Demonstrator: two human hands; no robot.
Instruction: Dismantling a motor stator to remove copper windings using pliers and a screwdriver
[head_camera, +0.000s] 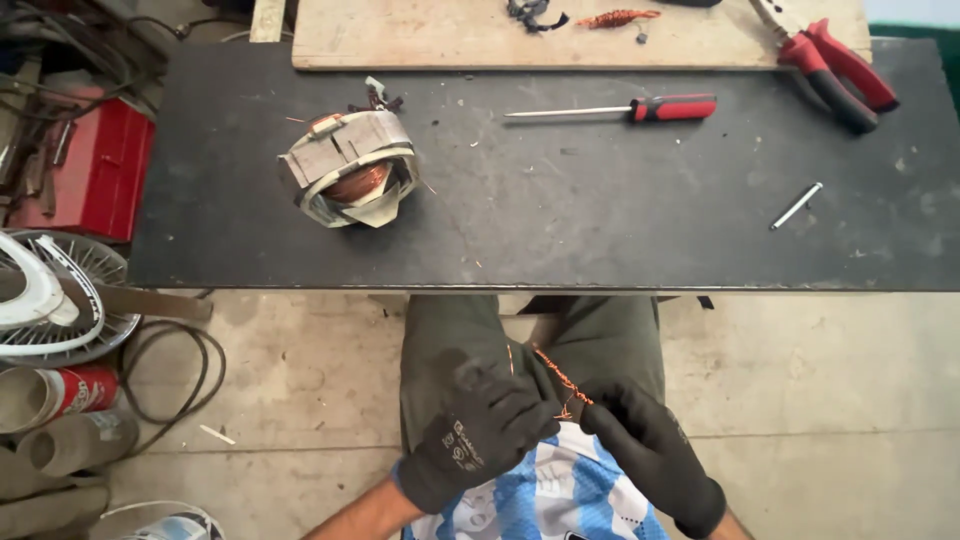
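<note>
Copper wire (560, 380): thin kinked strand, held low over the lap, well below the near edge of the bench (540, 250). Both hands gloved in black.

Left hand (480, 435): fingers curled tight together, pinching the near end of the wire around the knot where the two hands meet. Right hand (650, 450): fingers pressed together on the same strand just beside the left. The loose end runs up and left toward the knee.

Step in hand, my read: working a salvaged strand by hand, straightening or twisting it. Next move likely needs a steady pinch from one hand while the other pulls or rolls; the wire is thin and already kinked, so it may snap or tangle if yanked.

Around:
- Motor stator (350, 170) on the bench, left of centre, copper winding visible inside, paper insulation sticking out.
- Red-handled screwdriver (620, 108) lying flat, mid-bench.
- Red-handled pliers (835, 70) at the far right, partly on the wooden board (450, 35).
- Small metal pin (796, 205) on the right.
- A wad of copper wire scrap (617, 17) on the board.
- Floor left: red toolbox (100, 165), fan guard (60, 295), cable loop.

Nothing blocks the hands; tools are all well apart from them, up on the bench.
</note>
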